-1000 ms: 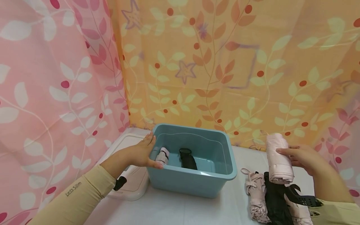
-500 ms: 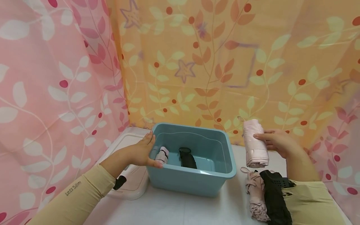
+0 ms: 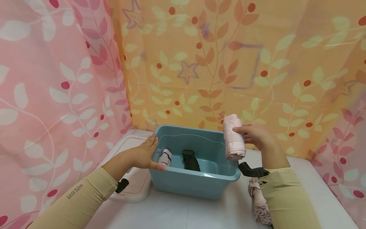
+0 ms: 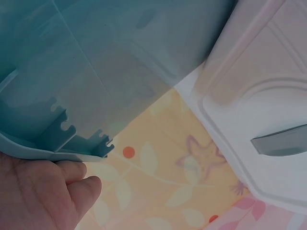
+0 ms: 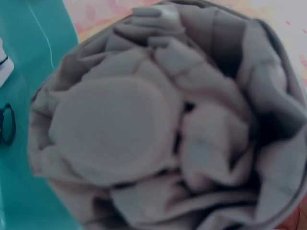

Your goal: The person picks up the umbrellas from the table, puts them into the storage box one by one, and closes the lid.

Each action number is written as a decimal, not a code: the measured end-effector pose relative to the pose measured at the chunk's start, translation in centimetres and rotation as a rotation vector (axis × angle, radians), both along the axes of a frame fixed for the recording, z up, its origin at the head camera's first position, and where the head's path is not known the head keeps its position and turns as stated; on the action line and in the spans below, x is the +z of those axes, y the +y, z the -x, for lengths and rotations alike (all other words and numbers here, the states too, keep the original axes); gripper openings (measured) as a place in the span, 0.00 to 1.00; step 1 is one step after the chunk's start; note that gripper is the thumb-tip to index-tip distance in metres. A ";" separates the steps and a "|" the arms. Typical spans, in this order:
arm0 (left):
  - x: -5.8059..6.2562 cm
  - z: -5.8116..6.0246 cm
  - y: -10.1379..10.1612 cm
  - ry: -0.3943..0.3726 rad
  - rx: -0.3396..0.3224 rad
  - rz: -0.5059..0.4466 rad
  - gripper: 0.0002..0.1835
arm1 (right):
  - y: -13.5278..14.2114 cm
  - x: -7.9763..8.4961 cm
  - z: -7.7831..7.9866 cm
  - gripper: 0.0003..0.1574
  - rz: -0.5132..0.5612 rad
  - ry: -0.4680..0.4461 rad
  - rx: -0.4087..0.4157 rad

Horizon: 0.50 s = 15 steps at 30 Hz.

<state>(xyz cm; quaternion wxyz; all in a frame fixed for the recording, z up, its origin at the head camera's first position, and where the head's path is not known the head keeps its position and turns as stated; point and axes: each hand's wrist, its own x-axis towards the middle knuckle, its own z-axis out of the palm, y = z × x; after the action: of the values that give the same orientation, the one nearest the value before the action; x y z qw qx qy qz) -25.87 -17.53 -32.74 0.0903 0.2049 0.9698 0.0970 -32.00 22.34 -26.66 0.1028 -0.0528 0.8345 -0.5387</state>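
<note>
A folded pale pink umbrella (image 3: 233, 137) is held in my right hand (image 3: 254, 135), thumb on its near side, above the right end of a blue plastic bin (image 3: 191, 184). Its gathered fabric and round end fill most of the right wrist view. My left hand (image 3: 143, 153) rests on the bin's left rim, fingers spread; the left wrist view shows the hand (image 4: 48, 194) against the rim. Inside the bin lie a folded black umbrella (image 3: 191, 161) and a small light-coloured umbrella (image 3: 165, 158) with a dark strap.
Another folded pink umbrella (image 3: 260, 203) lies on the white table (image 3: 171, 213) right of the bin, partly under my right sleeve. A white lid (image 3: 140, 187) with a grey latch (image 4: 280, 141) lies left of the bin. Patterned curtains (image 3: 194, 63) stand behind and at the sides.
My right hand has carried the pink umbrella leftward and up, from over the other umbrellas to the bin's right end. The left hand has stayed on the rim.
</note>
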 end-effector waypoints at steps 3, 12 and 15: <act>0.2 0.0 -0.1 -0.002 0.005 -0.007 0.69 | -1.8 -0.1 0.7 0.40 -0.008 -0.022 -0.010; 0.1 -0.1 -0.1 -0.010 0.003 -0.011 0.69 | -6.4 -1.3 2.4 0.36 -0.032 -0.058 -0.041; 0.0 -0.1 0.0 -0.006 0.003 -0.013 0.69 | -7.8 -1.6 2.8 0.36 -0.016 -0.068 -0.025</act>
<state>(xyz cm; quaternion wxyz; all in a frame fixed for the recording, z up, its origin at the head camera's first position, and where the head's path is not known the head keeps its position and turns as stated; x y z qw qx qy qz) -25.79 -17.56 -32.71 0.0917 0.2036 0.9692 0.1040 -34.81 14.53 -28.29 0.1248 -0.0229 0.8355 -0.5347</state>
